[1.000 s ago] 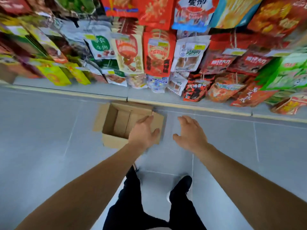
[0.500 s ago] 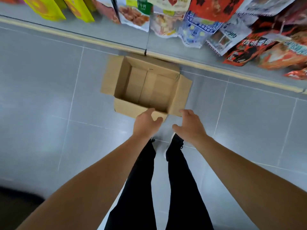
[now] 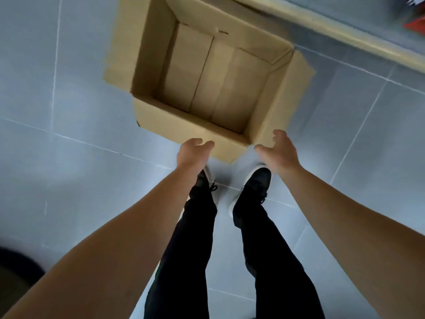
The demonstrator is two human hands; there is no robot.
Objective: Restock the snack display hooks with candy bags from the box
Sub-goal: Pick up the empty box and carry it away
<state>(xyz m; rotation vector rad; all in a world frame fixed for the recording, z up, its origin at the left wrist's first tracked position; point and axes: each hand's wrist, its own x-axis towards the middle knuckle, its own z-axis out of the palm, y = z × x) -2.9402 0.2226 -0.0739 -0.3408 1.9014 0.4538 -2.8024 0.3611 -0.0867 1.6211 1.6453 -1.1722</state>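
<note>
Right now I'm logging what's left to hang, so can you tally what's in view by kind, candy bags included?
Candy bags in the open brown cardboard box: 0, its bottom shows bare
Cardboard boxes: 1
Bare hands: 2, left hand, right hand, both empty
Black shoes: 2
Total: 5

An open cardboard box (image 3: 207, 77) sits on grey floor tiles (image 3: 69, 169) at 12 o'clock. Left hand (image 3: 192, 154) and right hand (image 3: 279, 150) hover, fingers relaxed, at its near corner, above black shoes (image 3: 258, 180).
</note>
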